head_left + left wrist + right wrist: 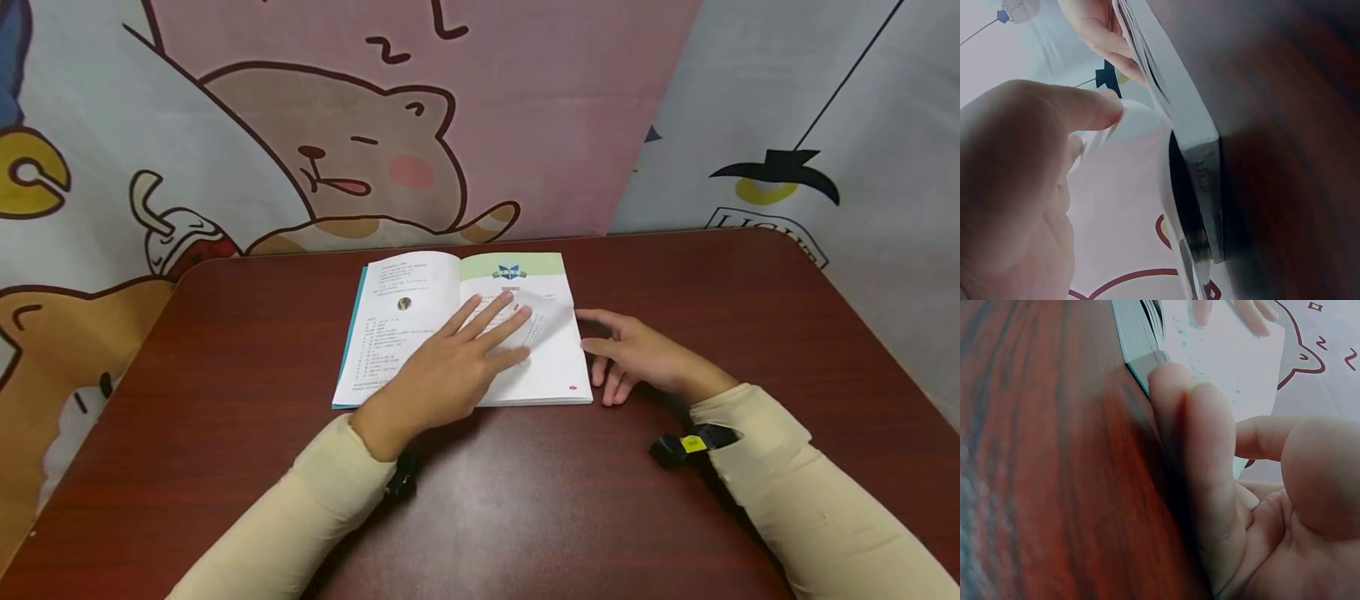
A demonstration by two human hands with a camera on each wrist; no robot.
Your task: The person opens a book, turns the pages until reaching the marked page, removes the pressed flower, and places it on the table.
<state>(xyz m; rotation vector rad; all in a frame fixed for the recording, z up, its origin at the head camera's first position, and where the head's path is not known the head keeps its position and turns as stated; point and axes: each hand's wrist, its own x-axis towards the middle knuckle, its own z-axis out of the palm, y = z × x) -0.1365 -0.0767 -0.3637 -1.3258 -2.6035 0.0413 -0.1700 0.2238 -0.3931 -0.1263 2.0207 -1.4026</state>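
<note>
An open book (525, 367) lies on the table, its right page headed by a green band. Across that page spreads my left hand (450, 367), fingers straight and fanned. In the left wrist view, the thumb (1094, 109) touches a white page (1141, 115) that bows up from the book. My right hand (637, 354) is at the book's right edge, index finger and thumb reaching toward the page edges. In the right wrist view, two fingertips (1191, 394) lie beside the book's corner, and the index fingertip is near the page edge.
The brown table (480, 517) carries the book near its far edge. Behind it hangs a cloth backdrop (540, 125) with cartoon animals. Each wrist wears a small black device, the right one (693, 443) with a yellow label.
</note>
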